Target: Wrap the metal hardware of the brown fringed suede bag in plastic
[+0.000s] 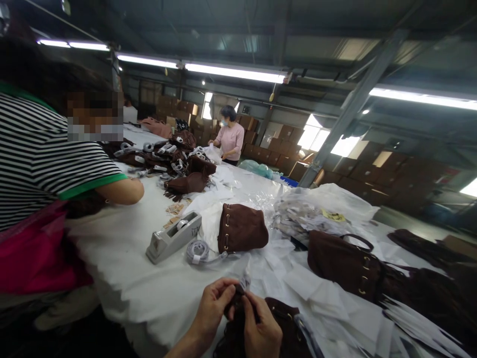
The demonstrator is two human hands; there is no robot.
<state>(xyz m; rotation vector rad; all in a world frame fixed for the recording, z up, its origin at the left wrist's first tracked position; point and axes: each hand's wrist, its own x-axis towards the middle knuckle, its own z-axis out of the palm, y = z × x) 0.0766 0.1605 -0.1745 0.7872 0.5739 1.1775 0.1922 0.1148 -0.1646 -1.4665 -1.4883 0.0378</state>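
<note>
My left hand (215, 306) and my right hand (261, 328) are closed together at the bottom middle, pinching a dark part of a brown suede bag (286, 328) that lies under them at the table's near edge. A small pale piece of paper (245, 283) sticks up between the fingers. Another brown suede bag (241, 227) with metal studs stands just beyond my hands. A third brown bag (345, 261) with a handle lies to the right.
A grey tape dispenser (173, 236) and a coiled grey strap (197, 250) sit on the white table (122, 258). A person in a striped shirt (40, 159) leans in at left. Another person (231, 136) stands at the far end. Loose white paper sheets (328, 303) and a pile of bags (171, 159) cover the table.
</note>
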